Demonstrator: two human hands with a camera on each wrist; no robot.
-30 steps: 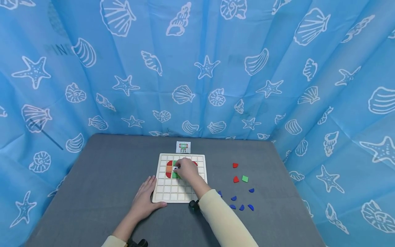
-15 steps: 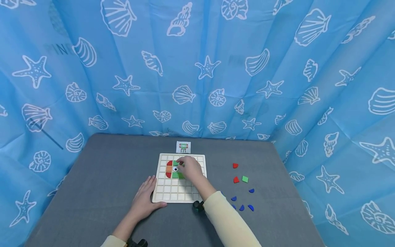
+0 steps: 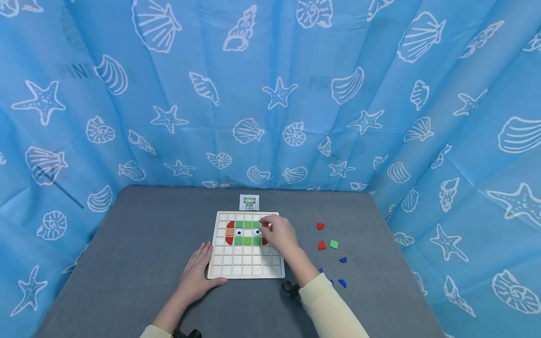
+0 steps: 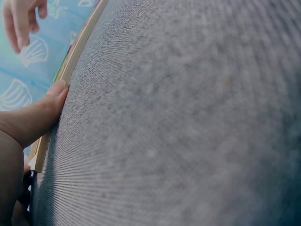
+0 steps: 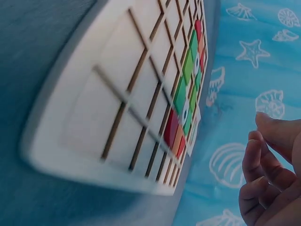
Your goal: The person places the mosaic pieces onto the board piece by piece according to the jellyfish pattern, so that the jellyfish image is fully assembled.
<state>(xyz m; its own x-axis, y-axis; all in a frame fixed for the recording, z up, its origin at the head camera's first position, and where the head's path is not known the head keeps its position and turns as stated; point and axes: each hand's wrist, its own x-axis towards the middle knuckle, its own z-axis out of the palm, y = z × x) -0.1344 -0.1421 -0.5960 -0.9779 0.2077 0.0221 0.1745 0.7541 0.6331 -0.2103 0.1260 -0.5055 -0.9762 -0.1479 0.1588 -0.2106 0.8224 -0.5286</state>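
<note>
My right hand [image 3: 280,233] hovers over the right end of the pale gridded board [image 3: 236,270], fingers loosely curled. In the right wrist view its thumb [image 5: 277,134] and fingertips have nothing between them. On the board, green square tiles [image 3: 248,241] and two eye tiles [image 3: 238,232] form a row pattern with rounded red corner tiles [image 3: 230,241] and an orange tile [image 3: 230,232] at the left end. My left hand [image 3: 196,277] lies at the board's left front corner, fingers along the side edge. Its thumb [image 4: 44,110] touches the front edge in the left wrist view.
A small printed card [image 3: 249,202] lies behind the board. Right of the board are two red pieces [image 3: 322,245], a green square [image 3: 334,244] and several blue rounded pieces [image 3: 343,283], some hidden by the right arm. A blue shell-patterned curtain [image 3: 270,155] hangs behind the grey table.
My right hand has lifted off the left eye tile and moved right across the board, uncovering both eye tiles and the green tiles. The left hand stays at the board's corner.
</note>
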